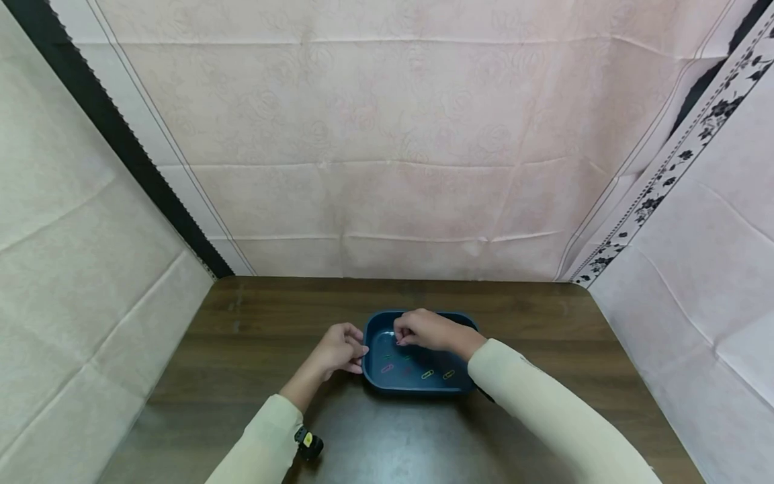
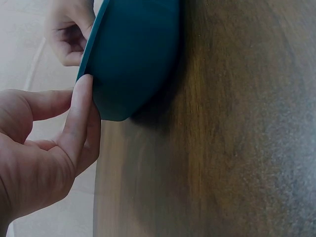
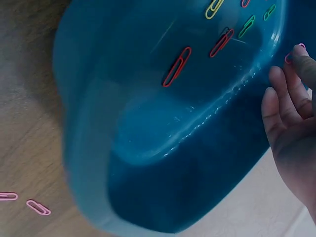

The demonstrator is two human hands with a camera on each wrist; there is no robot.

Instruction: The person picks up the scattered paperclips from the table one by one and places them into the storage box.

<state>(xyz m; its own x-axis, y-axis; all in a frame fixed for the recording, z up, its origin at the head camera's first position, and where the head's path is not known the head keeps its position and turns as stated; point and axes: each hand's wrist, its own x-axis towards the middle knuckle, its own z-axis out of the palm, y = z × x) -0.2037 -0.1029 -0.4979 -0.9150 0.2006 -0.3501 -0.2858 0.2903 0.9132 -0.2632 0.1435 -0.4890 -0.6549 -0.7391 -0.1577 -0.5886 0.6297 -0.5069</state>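
Observation:
A blue plastic tray (image 1: 417, 388) rests on the wooden table, paper clips scattered over its floor. My left hand (image 1: 342, 349) pinches the tray's left rim; in the left wrist view its fingertips (image 2: 84, 84) lie against the outer wall. Over the tray, my right hand (image 1: 429, 331) holds a pink paper clip (image 3: 295, 53) between thumb and finger. Below it in the tray lie a yellow paper clip (image 3: 214, 9), a red paper clip (image 3: 177, 66), a green paper clip (image 3: 247, 26) and several others.
Two pink paper clips, one of them this clip (image 3: 38, 207), lie on the table (image 1: 254, 363) outside the tray. Pale patterned cloth (image 1: 387, 134) hangs behind the table, with more cloth at both sides. A black wrist device (image 1: 310, 444) sits by the left sleeve.

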